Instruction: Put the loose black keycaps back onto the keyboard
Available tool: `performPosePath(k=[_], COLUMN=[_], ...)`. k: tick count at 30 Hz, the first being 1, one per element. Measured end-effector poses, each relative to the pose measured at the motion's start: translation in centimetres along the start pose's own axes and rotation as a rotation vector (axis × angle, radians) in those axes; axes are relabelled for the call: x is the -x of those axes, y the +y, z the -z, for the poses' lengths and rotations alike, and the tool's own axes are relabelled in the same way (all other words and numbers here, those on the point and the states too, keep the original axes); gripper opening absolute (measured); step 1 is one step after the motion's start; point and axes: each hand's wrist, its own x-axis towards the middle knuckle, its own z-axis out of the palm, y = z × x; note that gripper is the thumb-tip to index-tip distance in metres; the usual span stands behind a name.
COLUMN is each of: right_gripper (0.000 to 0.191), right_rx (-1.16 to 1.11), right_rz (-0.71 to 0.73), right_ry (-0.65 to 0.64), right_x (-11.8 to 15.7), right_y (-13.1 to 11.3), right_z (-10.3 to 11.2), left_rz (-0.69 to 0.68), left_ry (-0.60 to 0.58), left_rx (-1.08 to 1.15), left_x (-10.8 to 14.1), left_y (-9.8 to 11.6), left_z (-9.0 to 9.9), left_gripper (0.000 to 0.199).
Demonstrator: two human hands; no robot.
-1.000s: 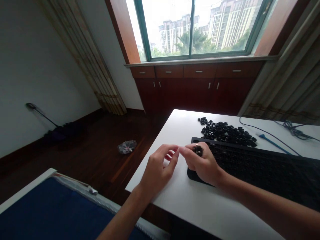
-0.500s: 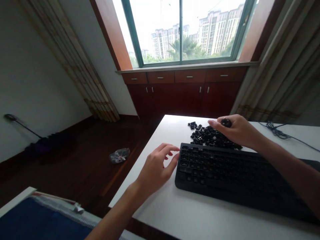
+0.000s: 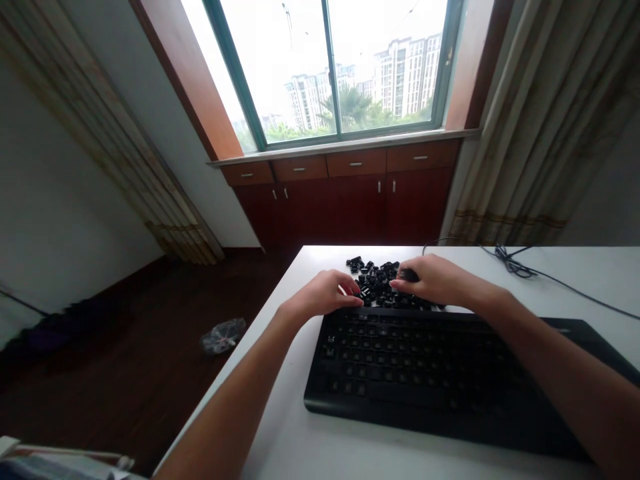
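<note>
A black keyboard lies on the white table, many of its key positions showing bare sockets. Behind its rear edge is a heap of loose black keycaps. My left hand is at the heap's left side, fingers curved and thumb slightly apart from them; whether a keycap touches the fingertips is hard to see. Over the heap's right side, my right hand is closed around a dark rounded object, mostly hidden in the fist. My right forearm crosses above the keyboard.
A coiled black cable lies on the white table at the back right. On the floor to the left is a clear plastic bag. Wooden cabinets stand under the window beyond the table.
My left hand has moved from the keyboard's left edge to the keycap heap. My right hand has come down closer to the heap, still holding the dark object. The view has shifted.
</note>
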Motion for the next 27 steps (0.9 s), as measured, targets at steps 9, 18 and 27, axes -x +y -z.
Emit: performPosePath(k=[9, 18, 27], right_gripper=[0.027, 0.026, 0.011], right_rx=[-0.029, -0.014, -0.144], right_rz=[0.065, 0.137, 0.087], right_ry=[0.004, 0.021, 0.018], right_x=[-0.2, -0.7, -1.9], right_y=[-1.4, -3.4, -3.7], right_z=[-1.3, -4.2, -4.4], left_rz=[-0.053, -0.112, -0.123], left_ry=[0.063, 0.137, 0.177], left_rx=[0.068, 0.090, 0.094], left_x=[0.5, 1.6, 1.4], left_y=[-0.5, -1.0, -2.0], left_z=[-0.7, -0.9, -1.0], left_gripper=[0.024, 0.026, 0.022])
